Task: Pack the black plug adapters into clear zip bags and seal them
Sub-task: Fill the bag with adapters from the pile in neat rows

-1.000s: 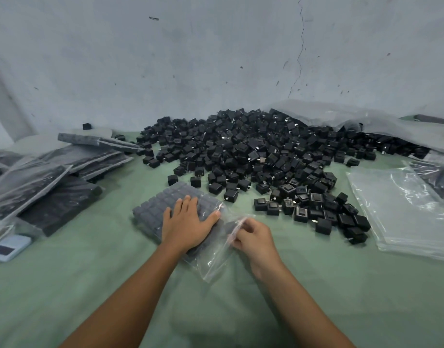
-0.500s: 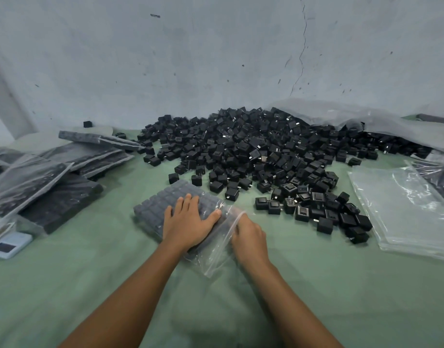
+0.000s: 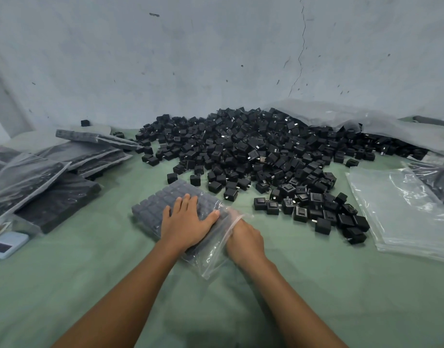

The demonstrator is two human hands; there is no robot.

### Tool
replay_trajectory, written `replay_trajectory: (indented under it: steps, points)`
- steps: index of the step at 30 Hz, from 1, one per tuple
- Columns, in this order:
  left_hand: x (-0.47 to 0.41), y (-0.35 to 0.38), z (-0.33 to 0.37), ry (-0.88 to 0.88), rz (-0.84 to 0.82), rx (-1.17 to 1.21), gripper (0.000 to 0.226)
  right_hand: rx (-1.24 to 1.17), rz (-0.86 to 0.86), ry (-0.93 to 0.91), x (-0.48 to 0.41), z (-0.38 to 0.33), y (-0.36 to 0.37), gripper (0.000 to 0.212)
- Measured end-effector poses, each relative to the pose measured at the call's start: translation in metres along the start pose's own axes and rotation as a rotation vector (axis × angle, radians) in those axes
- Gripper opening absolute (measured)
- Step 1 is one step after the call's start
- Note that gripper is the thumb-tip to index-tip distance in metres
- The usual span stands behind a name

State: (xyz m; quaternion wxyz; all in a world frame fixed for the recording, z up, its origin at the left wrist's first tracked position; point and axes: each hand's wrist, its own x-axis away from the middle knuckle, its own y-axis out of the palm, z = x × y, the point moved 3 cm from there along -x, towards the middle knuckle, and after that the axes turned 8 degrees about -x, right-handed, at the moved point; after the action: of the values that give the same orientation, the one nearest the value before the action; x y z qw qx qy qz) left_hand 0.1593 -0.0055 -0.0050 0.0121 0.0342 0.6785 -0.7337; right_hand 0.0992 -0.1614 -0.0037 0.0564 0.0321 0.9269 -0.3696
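Note:
A clear zip bag (image 3: 163, 204) filled with rows of black plug adapters lies on the green cloth in front of me. My left hand (image 3: 188, 222) presses flat on top of it, fingers spread. My right hand (image 3: 244, 238) is at the bag's open right end, its fingers tucked into the loose plastic mouth (image 3: 216, 257) and hidden there. A large heap of loose black adapters (image 3: 253, 151) spreads behind the bag, with a small cluster (image 3: 313, 212) just to the right.
Several filled bags (image 3: 55, 177) are stacked at the left. A pile of empty clear bags (image 3: 406, 212) lies at the right. A small white device (image 3: 7, 244) sits at the left edge. A grey wall stands behind the heap.
My right hand has moved from pinching the bag's open edge to pushing into the mouth, against the adapters. The left hand has stayed flat on the bag.

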Motion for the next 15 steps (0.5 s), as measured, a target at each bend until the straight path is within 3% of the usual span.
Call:
replay_trajectory:
  steps: [5,15]
  points:
    - [0.003,-0.002,-0.014,0.024,-0.021,-0.012,0.105,0.028,-0.053,-0.008,-0.002,-0.004,0.007,0.057]
    - [-0.013,-0.018,-0.021,0.053,-0.114,-0.059,0.077,0.154,-0.084,-0.077,0.002,-0.008,0.018,0.045]
